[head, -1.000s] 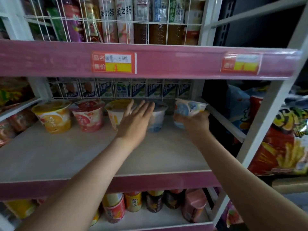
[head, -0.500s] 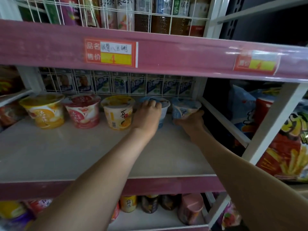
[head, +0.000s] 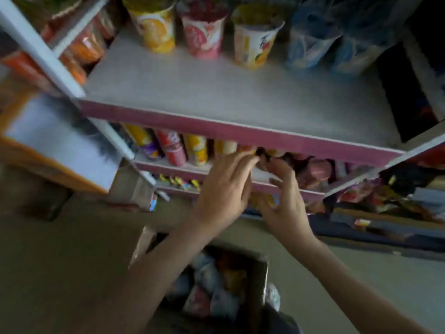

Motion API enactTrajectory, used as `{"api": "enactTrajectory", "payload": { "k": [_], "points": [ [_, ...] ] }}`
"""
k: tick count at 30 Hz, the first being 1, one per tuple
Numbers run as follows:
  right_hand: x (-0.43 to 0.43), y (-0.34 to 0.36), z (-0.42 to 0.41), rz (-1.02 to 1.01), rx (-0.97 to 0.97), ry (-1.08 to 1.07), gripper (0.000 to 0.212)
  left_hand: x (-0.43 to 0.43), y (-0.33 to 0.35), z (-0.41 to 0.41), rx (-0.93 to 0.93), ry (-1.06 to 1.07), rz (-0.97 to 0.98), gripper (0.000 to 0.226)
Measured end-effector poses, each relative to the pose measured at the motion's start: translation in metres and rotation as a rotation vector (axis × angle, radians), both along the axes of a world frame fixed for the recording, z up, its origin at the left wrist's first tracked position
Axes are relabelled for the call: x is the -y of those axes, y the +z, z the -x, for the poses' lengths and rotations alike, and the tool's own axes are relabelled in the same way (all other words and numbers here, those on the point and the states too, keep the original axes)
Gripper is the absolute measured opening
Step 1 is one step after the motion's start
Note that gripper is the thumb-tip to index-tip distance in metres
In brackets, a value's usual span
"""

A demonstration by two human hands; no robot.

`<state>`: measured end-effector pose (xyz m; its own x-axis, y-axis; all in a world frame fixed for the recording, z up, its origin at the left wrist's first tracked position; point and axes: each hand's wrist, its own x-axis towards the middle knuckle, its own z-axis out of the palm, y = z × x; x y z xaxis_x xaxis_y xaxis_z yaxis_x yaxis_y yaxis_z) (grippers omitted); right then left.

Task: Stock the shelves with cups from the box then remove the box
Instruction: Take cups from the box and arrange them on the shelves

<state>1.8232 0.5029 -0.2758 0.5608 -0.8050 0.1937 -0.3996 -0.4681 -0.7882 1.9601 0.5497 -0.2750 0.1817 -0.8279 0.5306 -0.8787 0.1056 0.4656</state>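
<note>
**Stock transfer, part done**

Head view, looking steeply down; the whole frame is smeared by motion.

Left hand (head: pixel 224 189) and right hand (head: pixel 284 201) hang close together in front of the lower shelf (head: pixel 168 166). Both carry nothing. The left's fingers are nearly straight and the right's are loosely bent and spread.

Box (head: pixel 262 280) stands open on the floor (head: pixel 60 249) directly below the hands, with its flap (head: pixel 144 239) raised on the left. Several boxed cups (head: pixel 209 285) lie jumbled inside, dim and blurred, so no count is possible.

Shelf (head: pixel 216 92) bears one rear row: an orange cup (head: pixel 154 22), a pink cup (head: pixel 203 30), a yellow cup (head: pixel 255 39) and two blue cups (head: pixel 310 42). Its front half is bare board.

Judged stage: the shelf is partly stocked, the next pick has not begun, and box removal is a long way off.

Hazards from here:
- The box is dark and its cups lie at odd angles, so a hurried grab may crush a thin wall or dent a lid.
- The pink shelf edge (head: pixel 240 133) juts out above the hands, and a cup lifted straight up may strike it and drop.
- A new cup pushed in too hard may tip the rear row.
- The raised flap may snag a wrist and drag the box.
</note>
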Motion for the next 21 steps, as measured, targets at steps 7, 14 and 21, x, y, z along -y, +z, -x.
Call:
{"api": "enactTrajectory", "payload": {
  "k": [7, 14, 21],
  "points": [
    [-0.094, -0.152, -0.008, -0.483, -0.488, 0.168, 0.059, -0.173, -0.156, -0.028, -0.154, 0.139, -0.616, 0.035],
    [-0.153, -0.306, 0.023, -0.567, -1.045, 0.434, 0.086, -0.259, -0.305, -0.014, -0.366, 0.276, -1.237, 0.052],
    [-0.179, -0.410, 0.062, -0.400, -1.198, 0.702, 0.104, -0.255, -0.398, 0.048, -0.561, 0.318, -1.314, 0.054]
  ]
}}
